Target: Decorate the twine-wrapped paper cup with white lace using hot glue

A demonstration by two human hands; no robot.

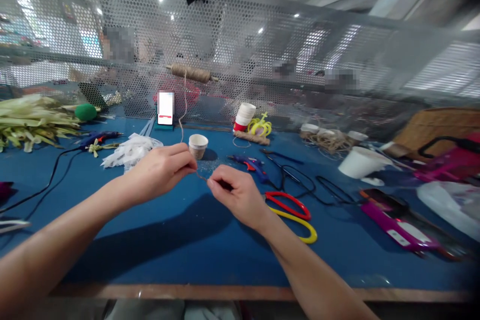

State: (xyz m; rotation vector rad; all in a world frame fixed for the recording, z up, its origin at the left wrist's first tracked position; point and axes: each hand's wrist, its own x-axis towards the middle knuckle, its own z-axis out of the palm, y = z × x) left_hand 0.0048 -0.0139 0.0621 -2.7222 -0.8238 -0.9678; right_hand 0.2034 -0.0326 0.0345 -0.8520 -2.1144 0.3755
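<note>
My left hand [165, 167] is closed in a pinch above the blue table. Thumb and fingertips of my right hand [238, 192] are pinched together just to its right. A short thin brown length of twine [201, 176] stretches between the two sets of fingertips. From a twine spool [191, 73] on the mesh partition, a strand [185, 102] hangs down behind my left hand; where it joins the held piece is hidden. Just beyond my left fingers stands a paper cup [198, 146], its lower part wrapped in brown. Scissors [290, 206] with red and yellow handles lie partly behind my right wrist.
A blue glue gun [255, 166] and pliers [281, 156] lie beyond my right hand. White strips [131, 150] are heaped at left, near a lit phone [165, 108]. Stacked cups [244, 116] stand at the back. A purple device [397, 225] and cables occupy the right.
</note>
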